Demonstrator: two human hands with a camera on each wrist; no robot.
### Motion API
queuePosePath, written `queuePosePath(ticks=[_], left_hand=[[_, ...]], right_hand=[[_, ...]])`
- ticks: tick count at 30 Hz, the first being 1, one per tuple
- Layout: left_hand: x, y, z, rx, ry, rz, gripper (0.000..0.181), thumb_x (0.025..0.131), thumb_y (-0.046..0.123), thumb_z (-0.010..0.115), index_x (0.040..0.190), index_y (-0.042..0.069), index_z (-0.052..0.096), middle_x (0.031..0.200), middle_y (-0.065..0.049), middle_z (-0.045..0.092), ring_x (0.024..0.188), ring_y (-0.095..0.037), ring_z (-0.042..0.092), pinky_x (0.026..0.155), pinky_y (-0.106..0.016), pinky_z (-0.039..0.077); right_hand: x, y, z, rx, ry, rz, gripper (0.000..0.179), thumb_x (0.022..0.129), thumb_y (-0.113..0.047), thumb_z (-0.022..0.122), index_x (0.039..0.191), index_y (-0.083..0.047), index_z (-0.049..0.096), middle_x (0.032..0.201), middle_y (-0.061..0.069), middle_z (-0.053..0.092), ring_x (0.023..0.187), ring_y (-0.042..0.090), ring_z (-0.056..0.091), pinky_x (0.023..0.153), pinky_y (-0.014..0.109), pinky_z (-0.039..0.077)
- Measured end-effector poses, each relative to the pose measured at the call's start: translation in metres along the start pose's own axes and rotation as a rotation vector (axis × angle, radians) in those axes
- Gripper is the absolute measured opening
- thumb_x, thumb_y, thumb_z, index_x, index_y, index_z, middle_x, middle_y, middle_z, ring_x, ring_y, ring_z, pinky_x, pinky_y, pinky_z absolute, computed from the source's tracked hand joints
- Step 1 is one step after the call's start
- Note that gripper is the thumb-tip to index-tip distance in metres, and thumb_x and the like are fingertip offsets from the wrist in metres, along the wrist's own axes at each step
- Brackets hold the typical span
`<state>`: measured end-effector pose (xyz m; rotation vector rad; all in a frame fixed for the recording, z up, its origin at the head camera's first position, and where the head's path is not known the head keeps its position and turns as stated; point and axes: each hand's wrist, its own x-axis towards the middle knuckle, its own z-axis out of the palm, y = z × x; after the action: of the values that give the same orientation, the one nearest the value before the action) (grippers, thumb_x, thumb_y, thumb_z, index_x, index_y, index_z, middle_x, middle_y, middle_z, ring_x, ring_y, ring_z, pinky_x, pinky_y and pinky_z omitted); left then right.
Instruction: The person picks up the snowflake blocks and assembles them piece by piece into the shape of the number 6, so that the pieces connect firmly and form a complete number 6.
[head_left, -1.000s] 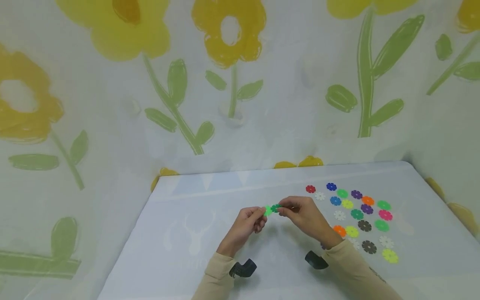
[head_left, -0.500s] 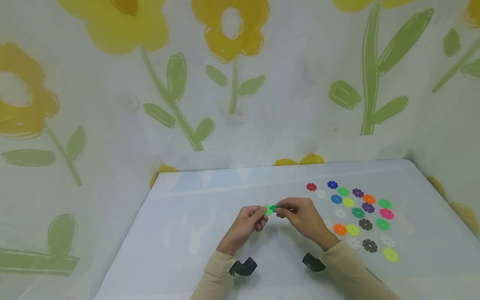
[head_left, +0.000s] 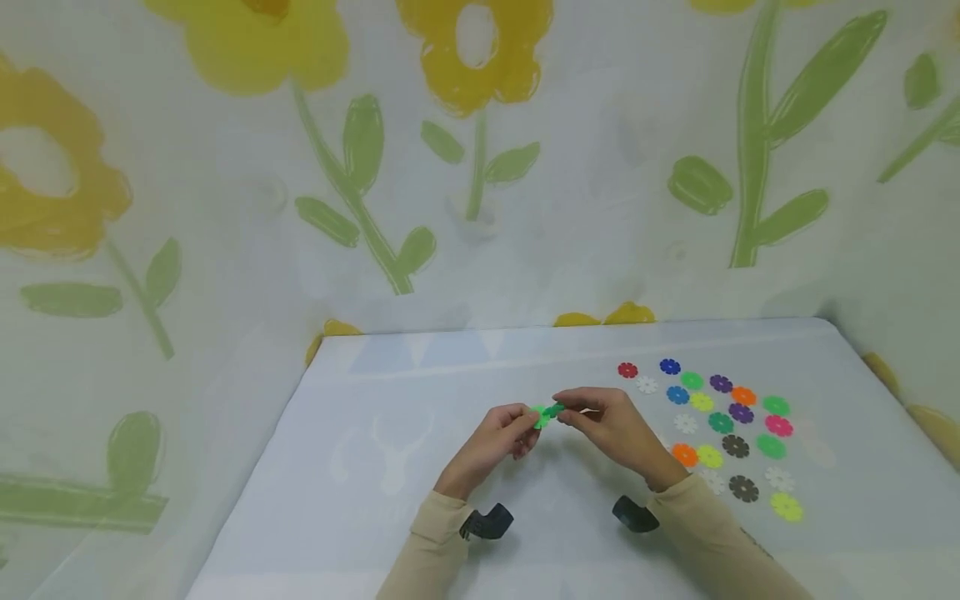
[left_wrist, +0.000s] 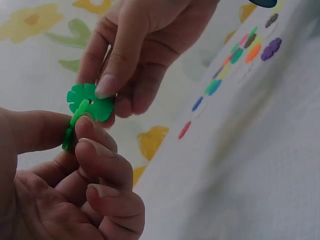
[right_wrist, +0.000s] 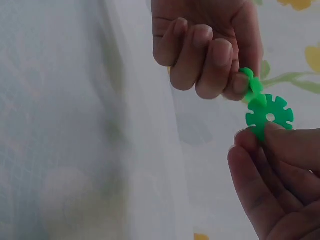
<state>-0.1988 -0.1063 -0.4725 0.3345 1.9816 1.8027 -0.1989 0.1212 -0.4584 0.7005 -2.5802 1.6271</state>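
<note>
Between thumb and forefinger, my left hand (head_left: 491, 442) pinches a light green notched plastic disc (left_wrist: 75, 124), a snowflake-shaped linking piece seen nearly edge-on in the left wrist view. My right hand (head_left: 615, 429) pinches a darker green disc (right_wrist: 281, 111) of the same kind, its slotted rim and centre hole facing the right wrist camera. The two discs meet at their rims, roughly crosswise, with the light one's edge at a slot of the dark one. Both hands are raised over the middle of the table (head_left: 330, 500). Fingertips cover part of each disc.
Several loose discs in many colours lie spread on the right side of the table, among them a red disc (head_left: 627, 370), a pink disc (head_left: 779, 426) and a yellow disc (head_left: 787, 507). A flower-patterned wall (head_left: 585, 208) rises behind the table's back edge.
The darker green disc has turned in my right fingers and come in closer against the light green one. My left hand keeps its pinch; the head view has shifted slightly.
</note>
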Motion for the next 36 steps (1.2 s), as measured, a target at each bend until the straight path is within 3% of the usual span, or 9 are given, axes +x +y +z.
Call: queuePosePath(ticks=[5, 8, 11, 16, 21, 24, 29, 32, 36], left_hand=[[-0.003, -0.004, -0.006, -0.021, 0.015, -0.012, 0.038, 0.109, 0.027, 0.051, 0.107, -0.01, 0.057, 0.079, 0.001, 0.054, 0.069, -0.011, 0.047, 0.062, -0.022, 0.04], [-0.004, -0.003, -0.009, -0.045, 0.026, -0.014, 0.039, 0.109, 0.027, 0.051, 0.108, -0.011, 0.055, 0.079, 0.001, 0.055, 0.068, -0.011, 0.047, 0.061, -0.021, 0.04], [-0.002, -0.001, -0.01, -0.067, 0.021, -0.018, 0.034, 0.109, 0.028, 0.051, 0.105, -0.006, 0.057, 0.079, 0.002, 0.055, 0.068, -0.01, 0.047, 0.061, -0.021, 0.04], [0.001, 0.002, -0.008, -0.084, 0.023, -0.013, 0.026, 0.109, 0.028, 0.051, 0.097, 0.007, 0.059, 0.079, 0.002, 0.054, 0.069, -0.011, 0.046, 0.061, -0.022, 0.039], [0.002, 0.002, -0.007, -0.083, 0.029, -0.02, 0.029, 0.109, 0.027, 0.05, 0.1, 0.001, 0.059, 0.078, 0.002, 0.054, 0.069, -0.011, 0.046, 0.061, -0.022, 0.038], [0.002, 0.002, -0.006, -0.081, 0.024, -0.023, 0.032, 0.109, 0.027, 0.05, 0.104, -0.004, 0.058, 0.079, 0.002, 0.055, 0.069, -0.011, 0.046, 0.061, -0.022, 0.039], [0.001, 0.002, -0.007, -0.081, 0.039, -0.02, 0.028, 0.109, 0.028, 0.051, 0.098, 0.003, 0.059, 0.078, 0.002, 0.054, 0.069, -0.011, 0.046, 0.062, -0.022, 0.039], [0.001, 0.002, -0.007, -0.082, 0.044, -0.021, 0.026, 0.109, 0.028, 0.051, 0.095, 0.007, 0.059, 0.077, 0.002, 0.054, 0.069, -0.011, 0.046, 0.062, -0.023, 0.038], [0.0, 0.002, -0.007, -0.084, 0.044, -0.024, 0.029, 0.109, 0.028, 0.051, 0.098, 0.003, 0.059, 0.077, 0.001, 0.054, 0.07, -0.012, 0.046, 0.062, -0.023, 0.038]], right_hand=[[0.001, 0.001, -0.001, 0.006, 0.008, 0.033, 0.033, 0.093, -0.003, 0.074, 0.126, -0.003, 0.072, 0.117, 0.013, 0.077, 0.098, 0.023, 0.078, 0.086, 0.034, 0.063], [0.003, 0.0, -0.002, 0.04, -0.006, 0.04, 0.032, 0.093, -0.003, 0.074, 0.125, -0.002, 0.072, 0.116, 0.015, 0.077, 0.098, 0.023, 0.078, 0.087, 0.035, 0.062], [0.004, 0.002, -0.008, -0.007, -0.008, 0.054, 0.03, 0.094, -0.006, 0.074, 0.124, -0.003, 0.072, 0.118, 0.014, 0.077, 0.1, 0.023, 0.077, 0.087, 0.03, 0.062], [0.004, 0.011, -0.039, -0.169, 0.088, 0.131, 0.025, 0.098, -0.01, 0.071, 0.123, -0.005, 0.073, 0.115, 0.011, 0.077, 0.1, 0.023, 0.072, 0.082, 0.017, 0.056], [0.001, 0.023, -0.071, -0.34, 0.099, 0.211, 0.028, 0.099, -0.013, 0.069, 0.125, -0.002, 0.071, 0.112, 0.015, 0.075, 0.098, 0.028, 0.067, 0.083, 0.031, 0.059], [-0.002, 0.03, -0.083, -0.399, 0.018, 0.297, 0.03, 0.098, -0.015, 0.071, 0.125, -0.002, 0.071, 0.107, 0.014, 0.074, 0.096, 0.027, 0.065, 0.085, 0.042, 0.061], [-0.008, 0.039, -0.094, -0.424, -0.104, 0.433, 0.035, 0.096, -0.021, 0.074, 0.125, -0.002, 0.07, 0.107, 0.014, 0.071, 0.097, 0.027, 0.063, 0.087, 0.044, 0.061], [-0.013, 0.044, -0.106, -0.442, -0.082, 0.453, 0.039, 0.095, -0.022, 0.074, 0.126, 0.002, 0.069, 0.108, 0.018, 0.071, 0.096, 0.029, 0.063, 0.082, 0.044, 0.06], [-0.02, 0.051, -0.121, -0.487, -0.014, 0.474, 0.043, 0.096, -0.021, 0.072, 0.127, 0.007, 0.065, 0.107, 0.022, 0.069, 0.091, 0.031, 0.061, 0.075, 0.041, 0.056]])
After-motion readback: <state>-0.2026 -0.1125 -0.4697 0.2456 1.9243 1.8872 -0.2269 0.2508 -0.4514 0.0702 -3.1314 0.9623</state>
